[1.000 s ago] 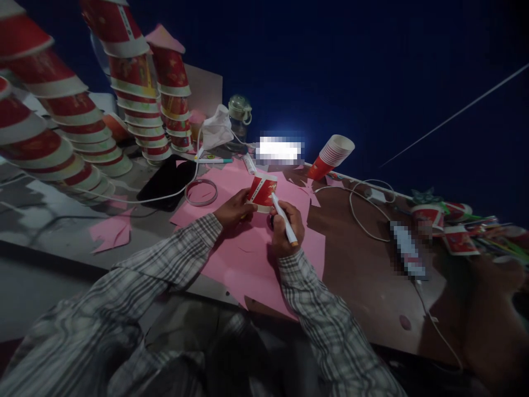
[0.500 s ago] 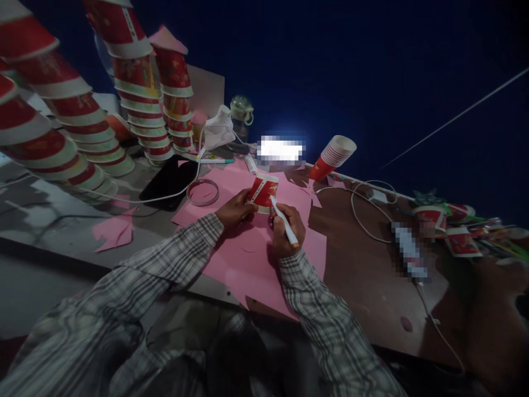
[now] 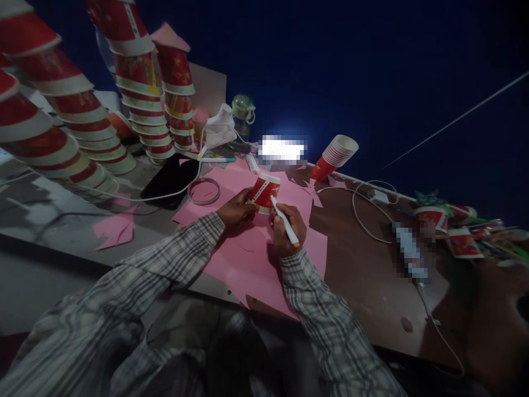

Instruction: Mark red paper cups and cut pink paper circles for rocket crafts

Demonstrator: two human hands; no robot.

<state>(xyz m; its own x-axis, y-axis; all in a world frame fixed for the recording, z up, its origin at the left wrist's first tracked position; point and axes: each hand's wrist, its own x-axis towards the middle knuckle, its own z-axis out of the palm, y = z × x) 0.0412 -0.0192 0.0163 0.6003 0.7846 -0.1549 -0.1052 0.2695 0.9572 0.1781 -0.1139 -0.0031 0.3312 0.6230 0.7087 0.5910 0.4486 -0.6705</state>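
Note:
A red and white paper cup [image 3: 264, 193] stands on a large pink paper sheet [image 3: 252, 259] in the middle of the table. My left hand [image 3: 236, 208] is closed round the cup's left side. In my right hand [image 3: 288, 229] is a white marker pen [image 3: 285, 221], gripped with its tip against the base of the cup and its orange end pointing back at me. Both sleeves are checked.
Tall stacks of red paper cups [image 3: 136, 88] rise at the back left. A black phone [image 3: 170, 179] with a white cable, a tape ring [image 3: 203, 191] and another pen [image 3: 217, 160] lie behind the paper. A leaning cup stack [image 3: 334, 156], cables and more cups lie to the right.
Both hands, the cup and the pen have stayed almost in place; only the view has shifted slightly.

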